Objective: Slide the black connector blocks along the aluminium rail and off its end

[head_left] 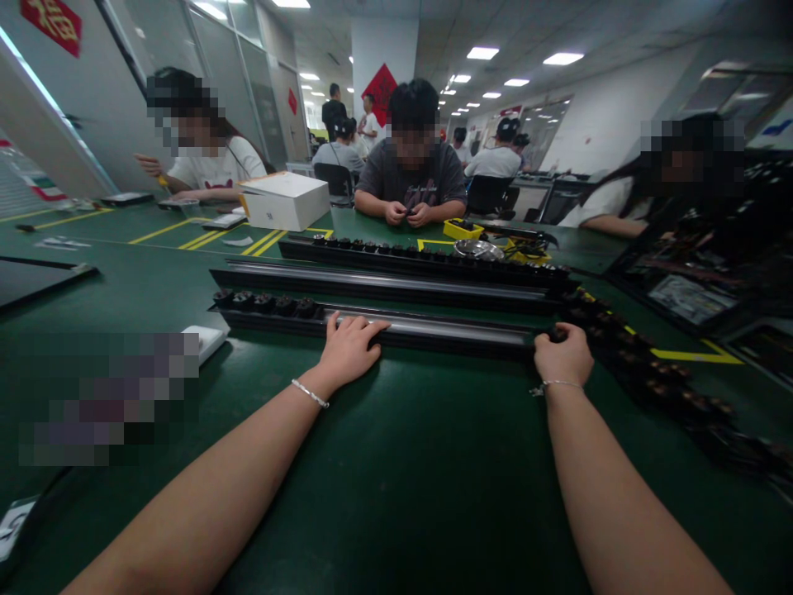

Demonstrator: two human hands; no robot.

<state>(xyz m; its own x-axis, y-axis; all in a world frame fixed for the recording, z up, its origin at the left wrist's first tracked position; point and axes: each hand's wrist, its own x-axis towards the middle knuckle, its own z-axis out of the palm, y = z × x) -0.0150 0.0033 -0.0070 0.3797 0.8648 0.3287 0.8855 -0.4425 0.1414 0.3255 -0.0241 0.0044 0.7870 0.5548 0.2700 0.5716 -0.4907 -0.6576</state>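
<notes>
The left hand lies palm down with fingers spread flat over the near edge of the long black rail, pressing on it rather than closing around it; the right hand is curled shut at the rail's right end, its fingers wrapped on a small dark part there, though exactly what it pinches is hidden by the knuckles. Each wrist carries a thin bracelet. The rail lies crosswise on the green table, just ahead of the person, with a row of small black round parts seated along its left stretch and the middle bare and shiny. Judging by this, the step in hand looks like steadying the rail while a part is set or slid at its right end; the next move would call for a firm left press and a careful line-up on the right. Two more rails lie parallel behind it, and a chain of dark parts trails off to the right. Farther back stand a white box and a yellow tray. No writing can be read; the red wall signs are too blurred to make out
</notes>
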